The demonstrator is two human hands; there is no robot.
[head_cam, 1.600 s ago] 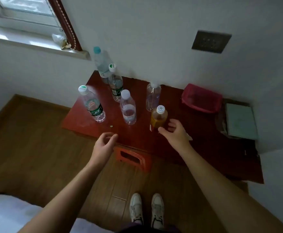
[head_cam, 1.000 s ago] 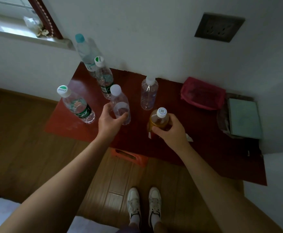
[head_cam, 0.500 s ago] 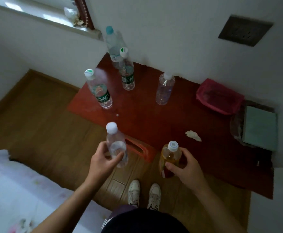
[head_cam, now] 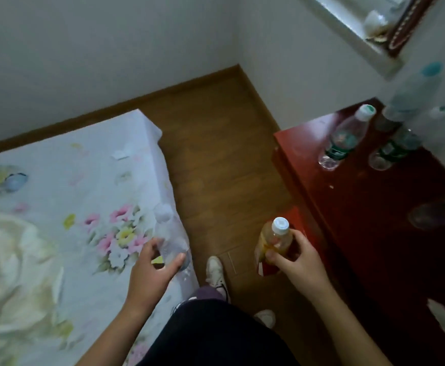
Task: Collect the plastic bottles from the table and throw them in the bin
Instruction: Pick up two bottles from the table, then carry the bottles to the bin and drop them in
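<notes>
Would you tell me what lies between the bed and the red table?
In the head view, wooden floor fills it, with a white shoe on it and a red stool by the table, partly behind the yellow bottle.

- Clear bottle (head_cam: 169, 241): thin see-through plastic, smooth; finer detail is blurred.
- Amber bottle (head_cam: 272, 238): glossy see-through plastic; its cap (head_cam: 281, 225) is white ridged plastic.
- Table (head_cam: 374, 207): dark red, lacquered look, glossy, showing reflections.
- Green-labelled bottle (head_cam: 342, 140): clear shiny plastic, with a printed wrap label.
- Floor (head_cam: 216, 154): brown wood planks, smooth, faint sheen.
- Bed sheet (head_cam: 57, 180): matt cloth with a flower print, creased.
- Wall (head_cam: 84, 48): plain, matt, painted look.
</notes>
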